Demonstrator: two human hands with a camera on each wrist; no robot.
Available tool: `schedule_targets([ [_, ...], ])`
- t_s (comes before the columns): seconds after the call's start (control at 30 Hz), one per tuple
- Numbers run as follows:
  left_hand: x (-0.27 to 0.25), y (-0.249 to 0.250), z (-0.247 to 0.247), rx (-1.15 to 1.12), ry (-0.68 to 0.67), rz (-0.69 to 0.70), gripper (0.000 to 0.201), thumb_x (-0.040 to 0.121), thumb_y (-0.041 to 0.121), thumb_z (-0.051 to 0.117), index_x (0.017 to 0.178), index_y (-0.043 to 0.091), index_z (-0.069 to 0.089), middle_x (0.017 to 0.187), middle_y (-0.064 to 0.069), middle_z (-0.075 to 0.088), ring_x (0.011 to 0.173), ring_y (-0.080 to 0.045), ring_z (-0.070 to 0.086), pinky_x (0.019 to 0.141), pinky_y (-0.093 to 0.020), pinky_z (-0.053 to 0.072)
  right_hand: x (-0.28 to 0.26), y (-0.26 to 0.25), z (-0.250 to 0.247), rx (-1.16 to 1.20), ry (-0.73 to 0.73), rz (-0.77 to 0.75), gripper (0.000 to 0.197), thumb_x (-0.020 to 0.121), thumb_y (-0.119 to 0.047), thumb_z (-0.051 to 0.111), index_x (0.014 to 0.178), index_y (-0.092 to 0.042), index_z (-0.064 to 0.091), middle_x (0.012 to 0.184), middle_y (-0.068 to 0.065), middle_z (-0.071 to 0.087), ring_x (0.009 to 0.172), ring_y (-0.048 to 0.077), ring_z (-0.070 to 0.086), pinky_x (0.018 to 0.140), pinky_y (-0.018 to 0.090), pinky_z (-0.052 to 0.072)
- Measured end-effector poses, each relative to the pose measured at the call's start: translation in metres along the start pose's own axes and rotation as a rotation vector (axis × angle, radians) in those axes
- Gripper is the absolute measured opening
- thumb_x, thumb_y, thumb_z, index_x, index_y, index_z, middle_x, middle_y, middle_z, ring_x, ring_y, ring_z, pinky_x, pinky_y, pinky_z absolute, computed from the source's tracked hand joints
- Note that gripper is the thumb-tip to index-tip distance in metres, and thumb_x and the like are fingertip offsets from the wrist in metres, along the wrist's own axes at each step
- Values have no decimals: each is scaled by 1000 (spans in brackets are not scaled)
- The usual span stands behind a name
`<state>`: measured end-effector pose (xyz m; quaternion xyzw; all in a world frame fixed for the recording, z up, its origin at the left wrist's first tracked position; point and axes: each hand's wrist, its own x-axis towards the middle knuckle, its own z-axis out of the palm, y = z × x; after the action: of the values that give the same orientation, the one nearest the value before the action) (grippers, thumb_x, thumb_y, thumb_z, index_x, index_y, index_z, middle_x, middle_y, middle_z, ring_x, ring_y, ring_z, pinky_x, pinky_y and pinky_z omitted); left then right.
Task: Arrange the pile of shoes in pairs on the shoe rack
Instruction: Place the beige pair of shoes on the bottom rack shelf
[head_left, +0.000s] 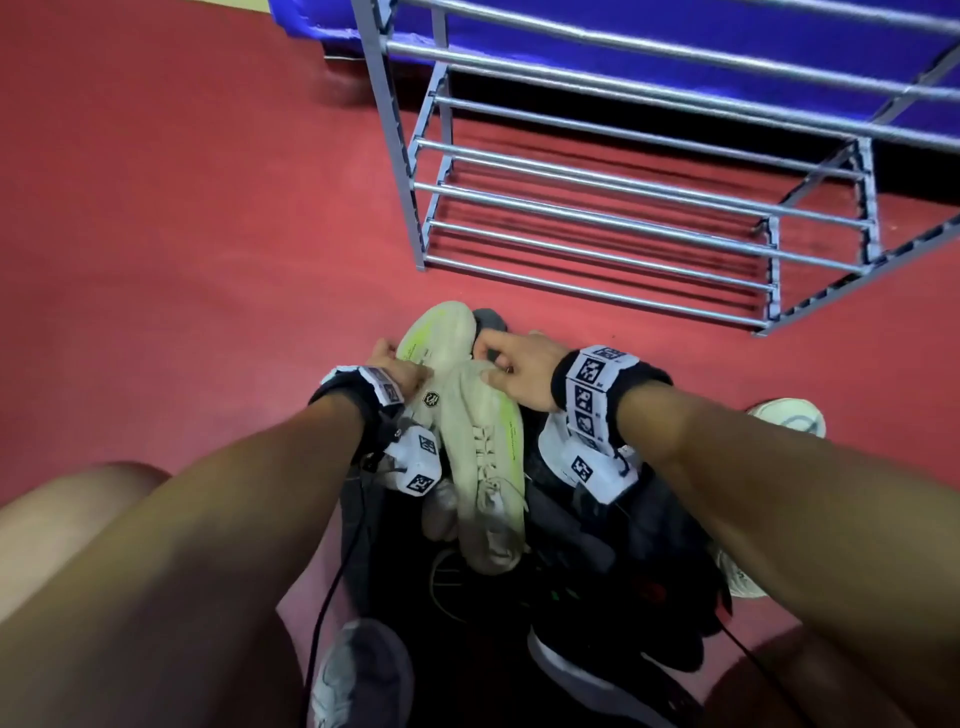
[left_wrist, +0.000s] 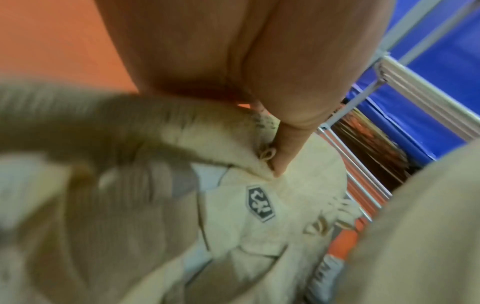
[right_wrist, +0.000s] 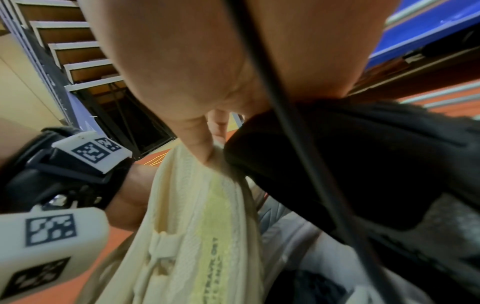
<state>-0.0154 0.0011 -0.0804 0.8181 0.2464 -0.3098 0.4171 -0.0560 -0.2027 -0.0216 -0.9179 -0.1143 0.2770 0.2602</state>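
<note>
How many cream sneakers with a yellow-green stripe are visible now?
2. One cream sneaker lies sole up on the pile, gripped by the left hand. The other cream sneaker lies beside it, held by the right hand. More may be hidden.

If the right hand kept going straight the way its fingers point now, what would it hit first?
Most likely the upturned sole of the cream knit sneaker held in the left hand; the right hand already pinches its mate. Depth unclear.

Our left hand (left_wrist: 233, 61): fingers (left_wrist: 288, 148) pinching the collar of a cream knit shoe (left_wrist: 246, 236), hexagonal dark badge (left_wrist: 260, 203); grey shoe rack (left_wrist: 426, 90) beyond, right.
</note>
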Motion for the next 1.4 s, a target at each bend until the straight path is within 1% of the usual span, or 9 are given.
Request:
schedule_targets([
  [0.27,-25,27,6,-136,108,224,14,84,22,57,94,25,48,84,-4,62,72,-26,58,62,-32,44,-36,-14,-23,-84,147,-250,22,105,-36,36,122,-23,45,76,1,58,63,19,52,57,30,37],
  [0.5,-24,41,14,-270,200,229,8,70,35,59,75,32,54,73,-4,65,63,-26,58,68,-50,58,-25,31,-48,373,604,187,27,107,-41,28,124,-30,46,85,2,64,67,19,60,56,28,39],
  [0.67,-51,50,34,-240,40,213,23,79,25,62,102,24,61,83,-6,68,70,-27,64,69,-40,56,-19,47,-51,574,584,315,29,104,-40,44,124,-23,55,104,-3,65,82,17,62,69,31,48],
  [0.77,-57,43,44,-161,25,236,33,76,29,64,109,30,63,89,-3,73,77,-26,69,76,-40,60,-15,47,-38,666,385,415,54,95,-49,55,134,-11,54,123,14,66,102,31,67,87,42,56],
  [0.83,-58,38,46,-125,51,250,38,73,35,64,111,34,63,93,-1,74,81,-26,70,78,-40,60,-18,46,-27,689,207,460,73,77,-59,65,134,-17,47,113,7,68,95,28,70,79,45,62],
  [0.97,-63,43,45,-77,105,243,39,73,36,66,112,34,65,93,3,74,82,-25,71,76,-39,60,-25,64,-15,832,98,513,63,77,-36,72,128,-24,37,113,4,63,95,26,71,72,45,64],
  [1.1,-58,59,40,-141,150,205,38,71,29,67,110,30,67,92,-5,75,81,-30,71,77,-46,61,-8,74,-21,1112,260,498,51,92,-26,67,132,-15,37,119,12,63,98,28,69,75,41,61],
  [1.23,-45,81,37,-177,165,148,39,64,20,71,103,19,69,83,-6,69,78,-27,64,81,-41,59,14,79,-30,1211,483,551,55,90,-34,67,134,-10,44,118,9,61,108,29,64,97,43,53],
  [1.4,-15,103,38,65,37,155,34,87,20,68,116,4,65,81,-4,62,64,-15,52,52,-23,40,26,87,-39,1055,463,607,44,89,-29,66,121,0,62,105,14,68,89,29,67,77,35,55],
])
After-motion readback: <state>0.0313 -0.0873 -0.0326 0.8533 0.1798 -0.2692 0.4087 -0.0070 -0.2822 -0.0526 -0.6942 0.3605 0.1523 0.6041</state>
